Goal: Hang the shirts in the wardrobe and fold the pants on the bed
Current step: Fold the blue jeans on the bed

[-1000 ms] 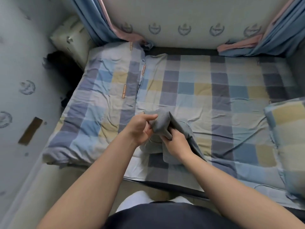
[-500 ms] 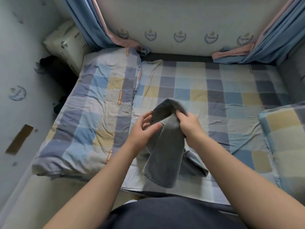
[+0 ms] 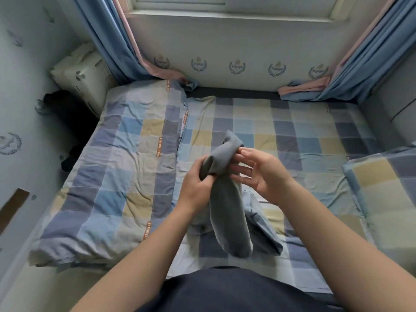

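Grey pants [image 3: 227,206] hang in a long bunched strip over the near middle of the bed [image 3: 315,140]. My left hand [image 3: 195,188] is closed on the cloth near its top, where the fabric loops over. My right hand [image 3: 258,172] is spread open beside that loop, fingertips just touching or nearly touching it. The lower end of the pants rests crumpled on the checked sheet near my body. No shirt or wardrobe is in view.
A folded checked quilt [image 3: 117,176] covers the bed's left half. A checked pillow [image 3: 387,194] lies at the right edge. Blue and pink curtains [image 3: 112,37] hang at both far corners under a window. A cream box [image 3: 83,73] and dark items sit in the left gap.
The pants were lifted higher off the bed. My right hand let go of the top fold and opened; my left hand closed on the cloth. The view tilted up toward the window.
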{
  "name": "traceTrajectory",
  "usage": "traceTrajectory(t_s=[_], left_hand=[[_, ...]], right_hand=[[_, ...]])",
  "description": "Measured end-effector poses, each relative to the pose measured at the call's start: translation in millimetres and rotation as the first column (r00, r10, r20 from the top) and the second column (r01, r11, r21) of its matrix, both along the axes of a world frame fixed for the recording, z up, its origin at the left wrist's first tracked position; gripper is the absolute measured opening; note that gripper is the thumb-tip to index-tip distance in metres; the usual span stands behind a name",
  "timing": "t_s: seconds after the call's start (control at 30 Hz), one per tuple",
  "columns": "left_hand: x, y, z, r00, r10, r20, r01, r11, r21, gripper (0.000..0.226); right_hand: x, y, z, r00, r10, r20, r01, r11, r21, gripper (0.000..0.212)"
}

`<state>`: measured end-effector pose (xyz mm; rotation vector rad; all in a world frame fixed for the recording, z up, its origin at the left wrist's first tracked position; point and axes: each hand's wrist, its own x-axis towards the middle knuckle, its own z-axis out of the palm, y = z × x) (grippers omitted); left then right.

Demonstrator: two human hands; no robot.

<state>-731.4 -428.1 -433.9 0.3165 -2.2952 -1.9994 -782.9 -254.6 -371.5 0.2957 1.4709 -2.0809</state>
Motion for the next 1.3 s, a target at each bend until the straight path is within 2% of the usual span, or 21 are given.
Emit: traceTrajectory(t_s=[0.03,0.1,0.2,0.27,0.33,0.37,0.43,0.5,0.57,0.6,0.7,0.8,0.9,0.97,1.03,1.1,1.13,1.17,1.23,1.3], left_hand=[[-2,-4,1,0.998,0.017,0.058,-0.023,0.994,0.106,0.034],[-5,-15,5,0.990,0.004,0.144,-0.043,0.962,0.268,0.032],[-5,-31,17,0.985,-0.089,0.145,0.022,0.912,0.411,0.037],[-5,-40,26,0.979,-0.173,0.110,0.110,0.895,0.432,0.041],[-7,-51,34,0.967,-0.245,0.073,0.196,0.894,0.404,0.042],[-7,-57,38,0.958,-0.280,0.058,0.238,0.892,0.383,0.041],[-7,-67,43,0.937,-0.348,0.038,0.314,0.884,0.347,0.040],[-4,-78,45,0.926,-0.375,0.040,0.343,0.881,0.327,0.041],[-1,-93,43,0.938,-0.343,0.046,0.313,0.897,0.313,0.042],[0,-103,41,0.951,-0.306,0.045,0.279,0.912,0.299,0.042],[-4,-131,33,0.996,-0.069,0.052,0.056,0.975,0.215,0.035],[-14,-147,23,0.976,0.217,0.011,-0.217,0.972,0.085,0.026],[-21,-149,16,0.949,0.312,-0.036,-0.314,0.943,-0.108,0.033],[-17,-143,16,0.935,0.349,-0.060,-0.352,0.895,-0.274,0.040],[-6,-128,17,0.918,0.372,-0.139,-0.398,0.854,-0.335,0.036],[8,-107,12,0.927,0.347,-0.143,-0.375,0.876,-0.303,0.021],[15,-97,8,0.954,0.293,-0.059,-0.298,0.919,-0.260,0.022],[20,-86,2,0.975,0.209,0.069,-0.192,0.961,-0.197,0.028],[27,-69,-12,0.954,0.021,0.299,-0.002,0.998,-0.063,0.048],[28,-56,-27,0.935,-0.055,0.349,0.072,0.997,-0.037,0.058]], right_hand=[[1,3,-5,0.993,0.047,-0.106,-0.033,0.991,0.132,0.025],[8,7,-17,0.940,0.189,-0.284,-0.078,0.929,0.361,0.048],[19,1,-32,0.779,0.474,-0.411,-0.173,0.792,0.585,0.085],[20,-10,-40,0.720,0.545,-0.431,-0.090,0.688,0.720,0.097],[12,-20,-43,0.719,0.518,-0.464,0.075,0.606,0.792,0.100],[6,-26,-43,0.714,0.523,-0.465,0.108,0.575,0.811,0.097],[-11,-36,-43,0.682,0.611,-0.402,0.035,0.522,0.852,0.078],[-24,-46,-48,0.663,0.690,-0.290,-0.125,0.484,0.866,0.046],[-26,-52,-54,0.653,0.731,-0.198,-0.200,0.419,0.886,0.017],[-25,-52,-57,0.648,0.741,-0.175,-0.208,0.394,0.895,0.021],[-19,-46,-65,0.688,0.699,-0.196,-0.209,0.449,0.868,0.030],[-17,-52,-58,0.700,0.655,-0.284,-0.139,0.515,0.846,0.030],[-18,-66,-39,0.722,0.574,-0.388,-0.077,0.623,0.779,0.032],[-19,-75,-23,0.792,0.442,-0.420,-0.064,0.745,0.664,0.030],[-20,-84,-6,0.860,0.311,-0.406,-0.040,0.832,0.554,0.032],[-21,-94,9,0.918,0.178,-0.354,-0.004,0.898,0.441,0.027],[-21,-98,15,0.939,0.116,-0.325,0.017,0.925,0.380,0.024],[-21,-102,21,0.950,0.067,-0.304,0.036,0.947,0.320,0.022],[-22,-109,33,0.957,0.013,-0.291,0.051,0.976,0.211,0.019],[-24,-114,42,0.957,-0.004,-0.290,0.041,0.992,0.121,0.018]])
